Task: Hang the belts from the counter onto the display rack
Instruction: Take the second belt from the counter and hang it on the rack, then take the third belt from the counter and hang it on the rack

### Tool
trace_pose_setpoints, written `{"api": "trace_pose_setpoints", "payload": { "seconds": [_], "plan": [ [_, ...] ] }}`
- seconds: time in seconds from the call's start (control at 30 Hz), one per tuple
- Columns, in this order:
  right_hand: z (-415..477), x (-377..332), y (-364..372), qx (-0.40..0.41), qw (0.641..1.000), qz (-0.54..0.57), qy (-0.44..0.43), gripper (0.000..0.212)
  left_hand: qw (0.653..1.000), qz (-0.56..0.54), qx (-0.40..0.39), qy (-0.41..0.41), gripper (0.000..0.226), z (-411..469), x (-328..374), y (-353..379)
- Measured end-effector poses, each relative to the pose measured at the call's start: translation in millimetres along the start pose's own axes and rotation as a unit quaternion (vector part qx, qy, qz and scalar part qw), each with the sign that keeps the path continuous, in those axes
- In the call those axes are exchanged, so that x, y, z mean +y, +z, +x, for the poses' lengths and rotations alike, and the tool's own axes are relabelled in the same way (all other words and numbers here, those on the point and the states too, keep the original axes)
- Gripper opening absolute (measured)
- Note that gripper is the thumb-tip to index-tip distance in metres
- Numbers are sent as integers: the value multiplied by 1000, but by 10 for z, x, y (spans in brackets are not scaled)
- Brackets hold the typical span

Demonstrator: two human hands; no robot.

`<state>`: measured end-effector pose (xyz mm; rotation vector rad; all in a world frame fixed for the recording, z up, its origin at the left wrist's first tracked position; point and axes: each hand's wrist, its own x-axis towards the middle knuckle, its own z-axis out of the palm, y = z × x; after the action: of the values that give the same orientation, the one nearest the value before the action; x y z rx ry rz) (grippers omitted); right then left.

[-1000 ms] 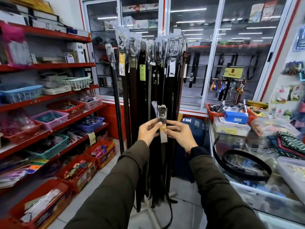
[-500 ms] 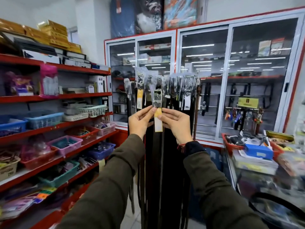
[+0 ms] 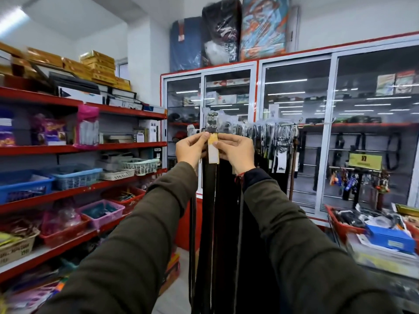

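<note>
A dark brown belt (image 3: 207,200) with a metal buckle (image 3: 212,120) in clear wrap and a yellow-white tag hangs straight down in front of me. My left hand (image 3: 190,150) and my right hand (image 3: 238,152) both pinch it just below the buckle, held up level with the top of the display rack (image 3: 272,130). The rack's bar carries several dark belts with wrapped buckles, hanging close behind my hands and to their right. The glass counter (image 3: 374,261) is at the lower right, blurred.
Red shelves (image 3: 127,146) with plastic baskets and boxes line the left wall. Glass cabinets with red frames (image 3: 257,87) stand behind the rack. A red tray (image 3: 340,225) and a blue box (image 3: 390,237) sit on the counter at right.
Both hands have raised the belt's buckle end from chest height up to the rack's top. My view has tilted upward, so the counter has slid to the lower right.
</note>
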<state>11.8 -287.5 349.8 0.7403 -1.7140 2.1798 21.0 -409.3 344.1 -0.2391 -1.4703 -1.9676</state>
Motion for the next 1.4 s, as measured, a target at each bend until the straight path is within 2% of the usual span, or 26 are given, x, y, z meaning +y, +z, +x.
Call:
{"api": "trace_pose_setpoints", "payload": {
  "seconds": [0.3,0.4,0.53,0.63,0.77,0.83,0.9,1.03,1.1,1.2,1.4],
  "plan": [
    [180,281,26,42,996,-71,26,31,998,29,-15,-47,34,280,-313,-62],
    [187,393,1,62,985,-158,-41,31,990,135,16,33,39,265,-387,-20],
    [9,642,-134,135,931,-306,-148,32,948,264,20,174,51,34,-643,-35],
    [-235,924,-336,169,882,-399,-187,33,889,388,-9,243,54,-225,-958,-68],
    [-618,1296,-726,205,829,-493,-165,44,805,508,-44,303,56,-613,-1376,-65],
    [-823,1452,-963,209,809,-534,-133,48,786,526,-86,314,57,-829,-1597,-3],
    [-1035,1587,-1212,211,797,-557,-97,49,798,507,-137,296,56,-1058,-1841,83],
    [-1474,1800,-1772,236,779,-581,-10,48,874,392,-217,187,55,-1593,-2337,380],
    [-1691,1875,-2048,249,774,-581,36,49,898,351,-234,123,54,-1861,-2549,549],
    [-2017,1937,-2528,294,764,-568,87,51,903,327,-269,66,56,-2238,-2823,878],
    [-2640,1883,-3512,402,747,-486,211,51,881,305,-361,-2,59,-2798,-3239,1490]
  ]
}}
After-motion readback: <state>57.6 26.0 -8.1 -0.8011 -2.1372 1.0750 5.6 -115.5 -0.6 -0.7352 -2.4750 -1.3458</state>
